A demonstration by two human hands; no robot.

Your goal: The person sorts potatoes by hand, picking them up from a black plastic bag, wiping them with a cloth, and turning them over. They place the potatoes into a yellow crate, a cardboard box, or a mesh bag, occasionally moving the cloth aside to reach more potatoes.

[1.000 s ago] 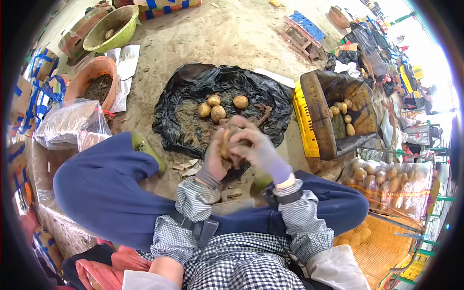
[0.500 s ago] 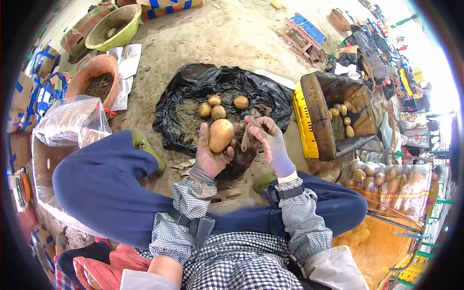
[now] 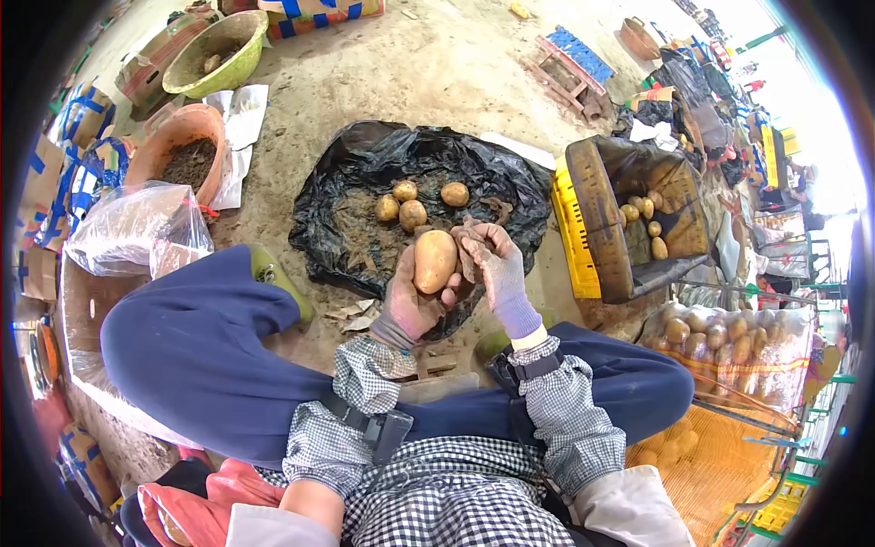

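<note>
My left hand point(image 3: 408, 299) is wrapped round a large pale-yellow potato point(image 3: 436, 262), holding it above a black plastic sheet point(image 3: 328, 182). Just to the right of the potato, my right hand point(image 3: 503, 272) grips a dirty brown rag point(image 3: 468, 244) in its bent fingers. The rag is close against the potato's right side; whether they touch is hard to tell. Both hands wear soiled gloves. Beyond them on the sheet lies a cluster of potatoes point(image 3: 412, 214), with a single potato point(image 3: 455, 194) to its right.
At the right stands a yellow crate point(image 3: 576, 228) with a dark liner and several potatoes inside. Bagged potatoes point(image 3: 720, 351) sit nearer. An orange basin point(image 3: 217, 159) of soil, a green basin point(image 3: 246, 59) and an open plastic-lined box point(image 3: 77, 301) are on the left.
The left hand has moved slightly right with the potato, which is now more upright. The right hand has brought the rag nearer to it, and its fingers have curled in.
</note>
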